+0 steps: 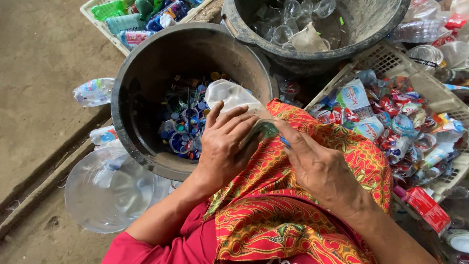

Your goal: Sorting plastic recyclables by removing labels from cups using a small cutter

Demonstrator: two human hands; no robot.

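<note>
Crushed clear bottle (233, 98) is gripped by left hand (222, 146) above dark bucket (132, 122), long axis toward right hand (317, 166), which is pinched on its blue cap end (284, 142).

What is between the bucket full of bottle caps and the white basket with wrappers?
In the head view, the person's knee in red patterned cloth lies between the cap bucket and the wrapper basket, with both hands working a clear bottle over it.

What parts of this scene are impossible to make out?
Head view:
- Clear plastic bottle: its lower part is hidden under the left hand.
- Small blue piece at the right hand: too small to identify.
- Caps in the dark bucket: partly shadowed.
- Basket: cut off by the right edge.
</note>
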